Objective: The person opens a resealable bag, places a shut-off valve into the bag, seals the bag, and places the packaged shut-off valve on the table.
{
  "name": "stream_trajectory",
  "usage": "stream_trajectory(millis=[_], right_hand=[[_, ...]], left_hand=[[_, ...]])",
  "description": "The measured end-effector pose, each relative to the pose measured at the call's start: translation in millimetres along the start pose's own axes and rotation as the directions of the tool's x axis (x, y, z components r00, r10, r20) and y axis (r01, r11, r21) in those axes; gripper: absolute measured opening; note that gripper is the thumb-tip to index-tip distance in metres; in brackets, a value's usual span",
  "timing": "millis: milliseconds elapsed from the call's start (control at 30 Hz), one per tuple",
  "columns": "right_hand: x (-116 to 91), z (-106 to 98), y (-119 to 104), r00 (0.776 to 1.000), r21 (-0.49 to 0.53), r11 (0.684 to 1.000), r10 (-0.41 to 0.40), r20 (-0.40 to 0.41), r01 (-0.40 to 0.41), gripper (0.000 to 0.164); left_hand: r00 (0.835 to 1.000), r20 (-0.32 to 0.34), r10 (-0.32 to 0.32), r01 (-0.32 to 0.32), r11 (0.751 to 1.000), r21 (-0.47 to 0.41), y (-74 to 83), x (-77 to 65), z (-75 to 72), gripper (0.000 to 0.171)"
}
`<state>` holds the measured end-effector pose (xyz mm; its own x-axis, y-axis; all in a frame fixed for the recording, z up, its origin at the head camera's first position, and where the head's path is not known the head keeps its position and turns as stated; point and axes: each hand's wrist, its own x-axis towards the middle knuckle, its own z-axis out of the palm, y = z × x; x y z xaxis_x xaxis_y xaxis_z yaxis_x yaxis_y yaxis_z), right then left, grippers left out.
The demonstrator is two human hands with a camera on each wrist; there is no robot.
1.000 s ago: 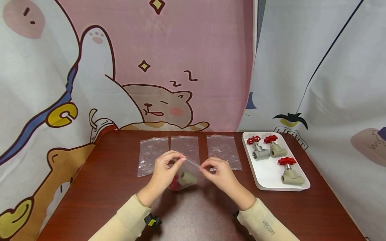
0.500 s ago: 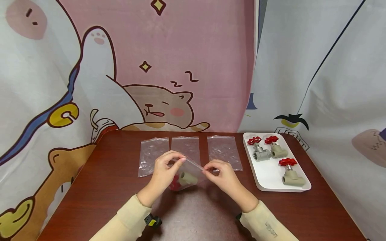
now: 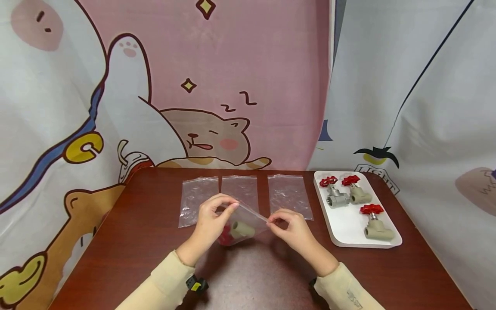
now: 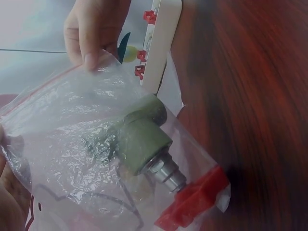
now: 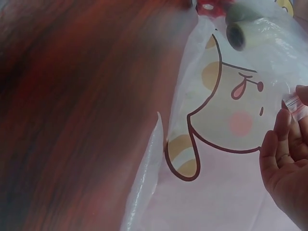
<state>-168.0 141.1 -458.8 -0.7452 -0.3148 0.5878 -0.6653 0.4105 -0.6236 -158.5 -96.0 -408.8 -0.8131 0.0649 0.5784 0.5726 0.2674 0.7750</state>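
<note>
Between both hands hangs a clear zip-lock bag [image 4: 72, 125] with a valve [image 4: 144, 139] inside. That valve has an olive-green tee body, a metal stem and a red handwheel [image 4: 197, 197]. At the bag's top left corner, the left hand [image 3: 211, 221] pinches the zip edge between thumb and fingers. The right hand [image 3: 292, 228] pinches the same zip edge near its right end, which also shows in the right wrist view at the fingertips [image 5: 284, 115]. In the head view the bag hangs tilted, its zip edge sloping down to the right.
Several valves with red handwheels, such as a metal one [image 3: 338, 199] and a green one [image 3: 377, 230], lie in a white tray [image 3: 345, 237] at the right. Flat zip-lock bags [image 3: 288, 196] lie along the back of the brown table [image 3: 128, 241]. A printed curtain [image 3: 271, 86] hangs behind.
The right hand has slid along the bag's zip edge to the right and slightly down. The left hand has stayed in place, holding the corner.
</note>
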Motion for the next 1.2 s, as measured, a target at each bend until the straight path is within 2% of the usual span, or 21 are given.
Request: stream_trajectory(millis=[167,267,733,767,867,1200], right_hand=[[-2.6,-1.6,2.9,1.000,-0.026,1.000,0.007,0.016,-0.006,0.016],[-4.0,-2.4,4.7,1.000,-0.029,1.000,-0.001,0.015,0.001,0.015],[-8.1,-5.3,8.3,1.000,-0.019,1.000,0.014,0.017,-0.014,0.014],[-8.0,-5.3,8.4,1.000,-0.020,1.000,0.011,0.018,-0.011,0.013],[-7.9,-5.9,8.5,1.000,-0.033,0.999,-0.004,0.020,0.004,0.012],[-7.2,-7.8,5.2,0.999,-0.109,0.994,-0.020,0.046,0.024,0.012]], left_hand=[[1.000,-0.006,0.002,-0.002,1.000,0.008,18.3,2.1,-2.7,0.003],[1.000,-0.007,-0.003,0.003,1.000,0.007,21.0,2.6,-3.5,0.002],[1.000,-0.021,0.013,-0.013,1.000,0.018,19.3,4.4,-6.1,0.005],[1.000,-0.021,0.011,-0.011,1.000,0.017,14.3,3.8,-5.6,0.005],[1.000,-0.020,0.008,-0.008,1.000,0.019,12.6,3.6,-5.2,0.003],[1.000,-0.013,0.014,-0.014,1.000,0.026,21.2,3.2,-7.1,0.005]])
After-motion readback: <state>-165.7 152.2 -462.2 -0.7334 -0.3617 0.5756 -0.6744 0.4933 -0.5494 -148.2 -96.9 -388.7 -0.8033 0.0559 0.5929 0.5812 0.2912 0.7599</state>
